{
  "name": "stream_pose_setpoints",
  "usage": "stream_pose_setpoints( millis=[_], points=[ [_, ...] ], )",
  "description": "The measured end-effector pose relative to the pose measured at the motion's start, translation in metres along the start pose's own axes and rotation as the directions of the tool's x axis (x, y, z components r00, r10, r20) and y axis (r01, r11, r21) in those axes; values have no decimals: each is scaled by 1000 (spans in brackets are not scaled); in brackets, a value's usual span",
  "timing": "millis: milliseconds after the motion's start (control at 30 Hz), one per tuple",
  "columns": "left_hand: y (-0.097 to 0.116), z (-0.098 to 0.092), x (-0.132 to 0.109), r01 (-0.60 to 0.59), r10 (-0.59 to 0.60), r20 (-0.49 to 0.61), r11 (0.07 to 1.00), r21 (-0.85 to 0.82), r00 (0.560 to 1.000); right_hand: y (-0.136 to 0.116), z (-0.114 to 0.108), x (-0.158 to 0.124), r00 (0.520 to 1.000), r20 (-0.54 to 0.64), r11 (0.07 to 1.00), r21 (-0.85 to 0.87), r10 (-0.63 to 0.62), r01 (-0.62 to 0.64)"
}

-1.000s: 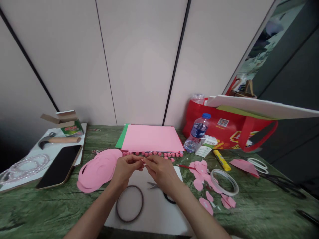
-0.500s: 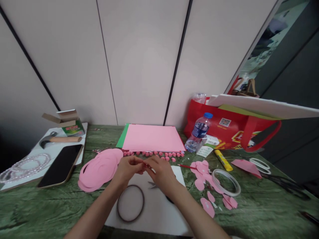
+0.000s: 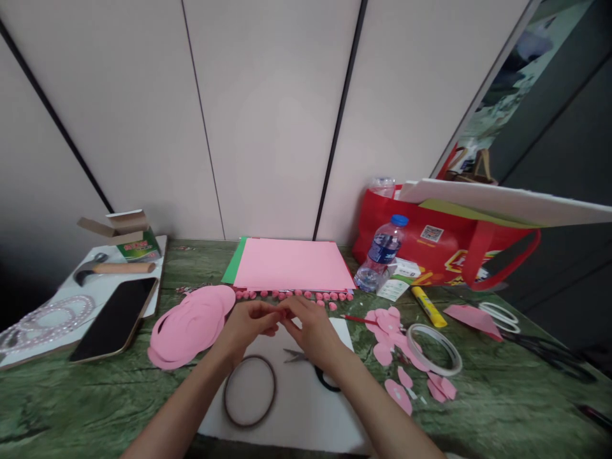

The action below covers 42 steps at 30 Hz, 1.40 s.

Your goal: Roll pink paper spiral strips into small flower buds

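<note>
Above the far edge of the white sheet [image 3: 310, 421], I have left hand [image 3: 246, 328] and right hand [image 3: 310, 331] pinching a small pink piece [image 3: 285, 313], fingers closed, apparently shaping it; next calls for light, even pressure. Pink rolls [image 3: 319, 296] lie beyond the sheet.

Pale panelled wall [image 3: 268, 127], dark seams [image 3: 339, 121], green wood-grain tabletop [image 3: 43, 408], soft light.
</note>
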State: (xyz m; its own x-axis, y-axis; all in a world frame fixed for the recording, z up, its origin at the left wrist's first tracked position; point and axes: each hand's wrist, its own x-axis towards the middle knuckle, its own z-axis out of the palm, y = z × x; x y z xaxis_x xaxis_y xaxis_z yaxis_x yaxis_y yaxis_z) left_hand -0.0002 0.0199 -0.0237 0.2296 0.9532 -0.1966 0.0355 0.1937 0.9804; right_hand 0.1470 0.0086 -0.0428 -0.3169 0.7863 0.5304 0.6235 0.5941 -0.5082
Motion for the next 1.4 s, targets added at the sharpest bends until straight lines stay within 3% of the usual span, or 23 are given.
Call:
stream_pose_setpoints(
  millis=[233, 400, 533, 667, 1067, 1167, 1300, 1400],
  points=[
    [0, -2, 1, 73, -42, 136, 969, -234, 990, 6, -1, 0, 997, -63, 994, 103, 36, -29],
    [-2, -3, 1, 135, -74, 197, 940, -314, 978, 5, -2, 0, 996, -93, 1000, -22, -6, 4],
    [-2, -2, 2, 124, -69, 189, 947, -297, 980, 4, -3, 1, 995, -70, 986, -155, -74, 63],
    [-2, -1, 2, 105, -61, 165, 956, -273, 984, 3, -5, 2, 998, -6, 959, -278, -66, 61],
    [-1, -1, 1, 96, -52, 151, 948, -302, 987, 6, -3, 0, 998, -23, 982, -178, -62, 57],
    [0, -1, 1, 87, -60, 103, 956, -279, 993, 9, -4, 1, 997, -63, 980, -197, -33, 20],
    [0, -3, 4, 21, -41, -79, 972, -233, 996, 26, -8, 3, 985, -141, 956, -259, 102, -136],
    [-2, -6, 8, -29, -6, -184, 982, -187, 983, 39, -6, 3, 977, -159, 932, -314, 139, -184]
  ],
)
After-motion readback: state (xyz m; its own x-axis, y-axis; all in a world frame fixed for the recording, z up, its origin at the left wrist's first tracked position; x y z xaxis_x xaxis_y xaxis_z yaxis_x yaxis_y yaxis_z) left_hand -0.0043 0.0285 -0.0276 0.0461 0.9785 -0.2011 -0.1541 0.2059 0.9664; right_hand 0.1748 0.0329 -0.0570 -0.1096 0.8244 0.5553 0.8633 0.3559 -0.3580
